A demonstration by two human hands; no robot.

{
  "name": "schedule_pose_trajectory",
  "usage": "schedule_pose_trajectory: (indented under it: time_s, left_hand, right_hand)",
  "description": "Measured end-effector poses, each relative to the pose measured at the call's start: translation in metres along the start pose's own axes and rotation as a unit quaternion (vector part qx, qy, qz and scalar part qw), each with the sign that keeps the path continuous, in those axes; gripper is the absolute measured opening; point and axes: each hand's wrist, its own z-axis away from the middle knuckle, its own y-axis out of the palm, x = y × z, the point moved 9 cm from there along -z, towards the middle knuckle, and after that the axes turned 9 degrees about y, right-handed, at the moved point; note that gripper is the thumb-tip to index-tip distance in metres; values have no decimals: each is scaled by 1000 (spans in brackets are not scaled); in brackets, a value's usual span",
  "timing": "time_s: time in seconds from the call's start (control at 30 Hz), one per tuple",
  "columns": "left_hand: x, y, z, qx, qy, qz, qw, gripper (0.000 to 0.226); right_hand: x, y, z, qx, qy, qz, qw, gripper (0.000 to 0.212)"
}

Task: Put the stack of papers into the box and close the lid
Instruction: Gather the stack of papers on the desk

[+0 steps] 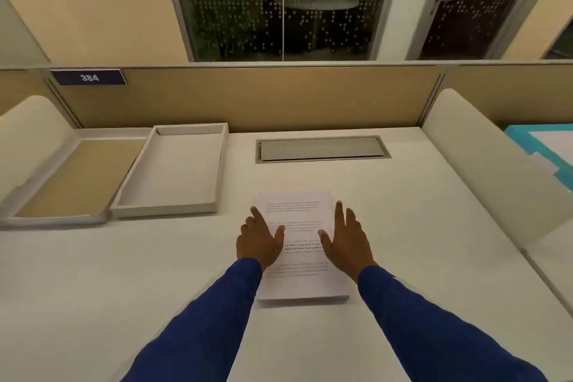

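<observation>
Stack of papers lies flat on the surface, right of the empty box and lid. Left hand and right hand rest on it, fingers spread, gripping nothing. Best: square edges, lift evenly.

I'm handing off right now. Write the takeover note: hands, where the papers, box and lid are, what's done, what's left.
Left hand: open, flat at the left edge of the paper stack.
Right hand: open, flat at the stack's right edge.
The stack lies on the desk, not lifted.
Box: open and empty, far left of the stack. Lid: inside up, left of the box.
Done: nothing.
Left: grip the stack, put it in the box, close the lid.
</observation>
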Motion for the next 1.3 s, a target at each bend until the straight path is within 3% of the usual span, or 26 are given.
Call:
schedule_pose_trajectory:
  time_s: [0.07, 0.17, 0.37, 0.7, 0.9, 1.0, 1.3]
  left_hand:
    - [11, 11, 2, 16, -67, 59, 996, 90]
    - [28, 27, 5, 32, -150, 130, 980, 62]
    - [41, 36, 4, 78, -202, 172, 961, 34]
    - [34, 36, 8, 54, -275, 294, 914, 56]
    - [34, 48, -2, 74, -257, 420, 867, 72]
    - [29, 51, -4, 92, -224, 470, 849, 65]
    - [37, 58, -8, 131, -210, 534, 809, 82]
  right_hand:
    - [-9, 9, 1, 19, 48, -6, 999, 81]
    - [-25, 29, 4, 56, 126, -31, 990, 63]
    - [-31, 44, 5, 88, 190, -28, 978, 56]
    - [-34, 51, -4, 100, 212, -24, 972, 63]
    - [-34, 52, -3, 95, 223, -19, 970, 63]
    - [-32, 52, -2, 96, 223, -11, 970, 64]
    - [-32, 52, -1, 90, 230, -10, 969, 65]
